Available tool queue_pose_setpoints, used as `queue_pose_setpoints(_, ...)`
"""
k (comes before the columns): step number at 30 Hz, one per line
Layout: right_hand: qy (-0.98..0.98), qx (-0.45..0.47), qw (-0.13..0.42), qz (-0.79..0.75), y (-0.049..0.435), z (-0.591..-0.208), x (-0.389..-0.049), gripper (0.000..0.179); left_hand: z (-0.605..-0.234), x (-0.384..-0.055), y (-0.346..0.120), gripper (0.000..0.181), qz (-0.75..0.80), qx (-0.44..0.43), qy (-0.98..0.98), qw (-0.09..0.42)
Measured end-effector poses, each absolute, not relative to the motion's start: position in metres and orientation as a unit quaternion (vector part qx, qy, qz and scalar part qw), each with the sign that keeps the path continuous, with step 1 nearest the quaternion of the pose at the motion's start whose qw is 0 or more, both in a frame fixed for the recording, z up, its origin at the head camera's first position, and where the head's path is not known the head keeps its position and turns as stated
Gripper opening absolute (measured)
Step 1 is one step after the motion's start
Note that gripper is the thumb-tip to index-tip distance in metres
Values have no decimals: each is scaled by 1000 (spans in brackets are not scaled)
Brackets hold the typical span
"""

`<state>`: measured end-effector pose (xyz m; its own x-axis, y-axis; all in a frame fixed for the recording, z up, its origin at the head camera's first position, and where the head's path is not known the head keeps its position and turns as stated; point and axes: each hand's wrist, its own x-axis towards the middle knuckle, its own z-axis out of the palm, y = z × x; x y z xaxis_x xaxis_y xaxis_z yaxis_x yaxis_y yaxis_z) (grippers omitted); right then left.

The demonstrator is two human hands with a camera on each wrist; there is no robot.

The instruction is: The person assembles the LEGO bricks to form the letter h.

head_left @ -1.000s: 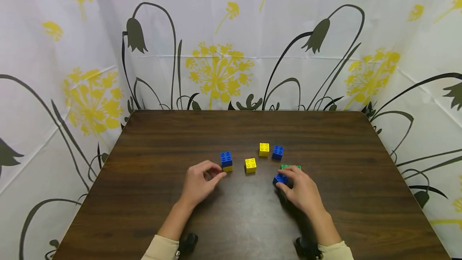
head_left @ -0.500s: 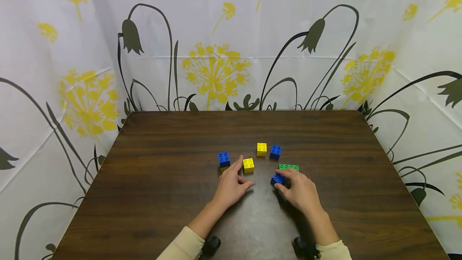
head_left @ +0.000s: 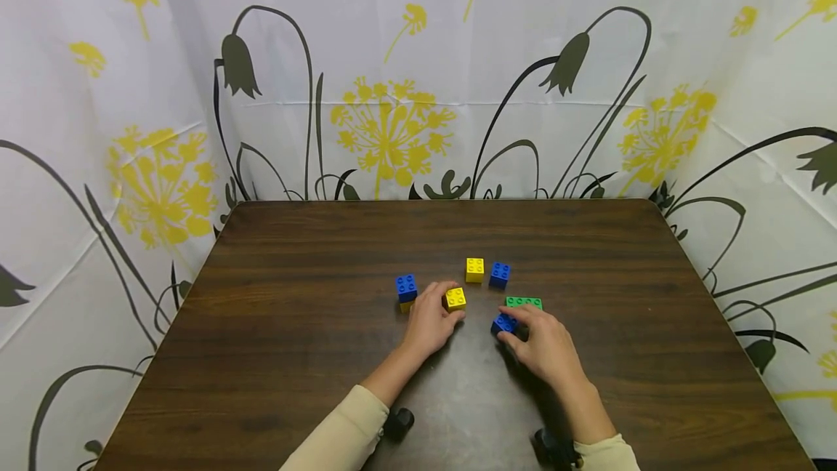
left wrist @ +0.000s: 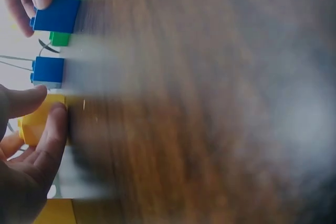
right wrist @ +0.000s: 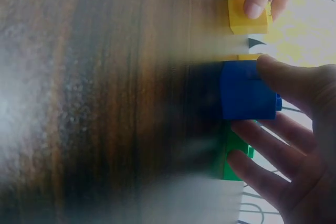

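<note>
In the head view my left hand [head_left: 431, 318] has thumb and fingers on either side of a yellow toy brick [head_left: 455, 299], which stands on the table. The left wrist view shows the fingers curled about that yellow brick [left wrist: 38, 121]. My right hand [head_left: 546, 340] pinches a blue brick [head_left: 503, 323] between thumb and fingers; its thumb lies on the blue brick [right wrist: 247, 90] in the right wrist view. Just behind that brick lies a longer green brick [head_left: 523, 302], partly covered by the right fingers. Left of my left hand, a blue brick [head_left: 406, 287] sits on a yellow one [head_left: 405, 307].
Farther back on the brown table [head_left: 294, 253] stand another yellow brick [head_left: 474, 270] and another blue brick [head_left: 500, 275], side by side. A flower-printed curtain [head_left: 386, 35] hangs behind the table. Black wrist cameras [head_left: 397, 424] sit low over the table near both sleeves.
My left hand has moved right from beside the blue-and-yellow stack to the nearer single yellow brick and grips it, shifting it slightly right. The right hand stays on its blue brick.
</note>
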<state>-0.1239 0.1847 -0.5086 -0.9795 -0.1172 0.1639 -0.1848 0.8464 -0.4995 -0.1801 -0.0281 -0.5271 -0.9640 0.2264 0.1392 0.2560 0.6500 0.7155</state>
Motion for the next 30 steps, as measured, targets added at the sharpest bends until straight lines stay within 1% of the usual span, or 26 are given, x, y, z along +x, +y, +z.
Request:
queue_pose_setpoints(4,-957,81,63,272,186,-508,-125,47,-529,-184,-28,42,-402,-145,-904,19)
queue_pose_setpoints(10,-960,73,40,267,188,-505,-125,47,-528,-186,-30,38,-407,-191,-893,14)
queue_pose_setpoints(13,-962,72,35,260,189,-504,-126,47,-528,-187,-31,36,-413,-201,-888,8)
queue_pose_setpoints(16,-961,79,44,260,189,-502,-126,46,-530,-189,-32,37,-418,-199,-886,-4)
queue_pose_setpoints(23,-948,121,86,280,190,-489,-132,42,-536,-195,-35,37,-436,-191,-879,-33)
queue_pose_setpoints(30,-933,171,91,304,176,-483,-145,43,-536,-194,-38,37,-432,-211,-876,-34)
